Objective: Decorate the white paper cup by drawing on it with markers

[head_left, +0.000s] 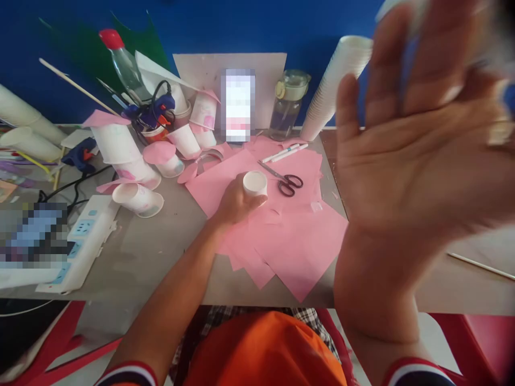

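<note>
My left hand grips a small white paper cup that stands upside down on the pink paper sheets spread over the grey table. My right hand is raised close to the camera, palm facing me, fingers stretched out and apart, holding nothing; it is blurred. Black-handled scissors lie on the pink paper just right of the cup. Two white pens lie behind the scissors.
Several decorated white cups with pink lids stand at the left, by blue glue guns and a white power strip. A plastic bottle, a glass jar and a stack of cups stand at the back. A thin stick lies at the right.
</note>
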{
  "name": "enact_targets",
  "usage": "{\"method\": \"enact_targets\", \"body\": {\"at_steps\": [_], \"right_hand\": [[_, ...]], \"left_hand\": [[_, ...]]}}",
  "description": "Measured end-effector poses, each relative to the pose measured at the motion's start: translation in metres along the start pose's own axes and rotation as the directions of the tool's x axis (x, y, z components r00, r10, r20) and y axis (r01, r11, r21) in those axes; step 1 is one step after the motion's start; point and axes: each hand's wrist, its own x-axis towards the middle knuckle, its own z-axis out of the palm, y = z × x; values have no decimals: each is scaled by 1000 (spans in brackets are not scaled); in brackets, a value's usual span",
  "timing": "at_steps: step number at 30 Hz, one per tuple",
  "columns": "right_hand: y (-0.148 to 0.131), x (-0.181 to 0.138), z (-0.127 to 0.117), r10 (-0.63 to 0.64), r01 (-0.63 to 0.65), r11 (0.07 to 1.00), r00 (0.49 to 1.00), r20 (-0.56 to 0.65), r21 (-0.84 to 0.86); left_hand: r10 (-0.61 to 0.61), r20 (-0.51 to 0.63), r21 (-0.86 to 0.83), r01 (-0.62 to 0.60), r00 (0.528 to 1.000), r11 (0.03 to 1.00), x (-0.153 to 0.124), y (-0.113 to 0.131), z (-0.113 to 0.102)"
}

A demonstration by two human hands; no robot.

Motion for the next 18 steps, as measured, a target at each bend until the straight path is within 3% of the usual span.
{"method": "enact_targets", "body": {"at_steps": [4,6,8,12,15,18], "right_hand": [[49,31,-7,-69,69,998,985,-156,-9],[85,40,-16,-20,9,999,979,-201,-52],[117,45,-24,12,-10,1000,967,-253,10],[158,43,-33,232,-156,948,935,-267,278],[175,39,-41,407,-278,848,887,-217,452],[185,36,-50,466,-307,797,860,-206,519]], "left_hand": [[-67,-30,-75,65,997,995,-2,3,-2],[-81,-75,-120,72,994,990,-2,4,-2],[-89,-121,-134,72,989,988,-2,5,-2],[-110,-197,-133,85,974,987,0,6,-1],[-52,-196,-103,32,979,994,0,4,-2],[0,-227,-40,-9,974,999,0,0,-3]]}}
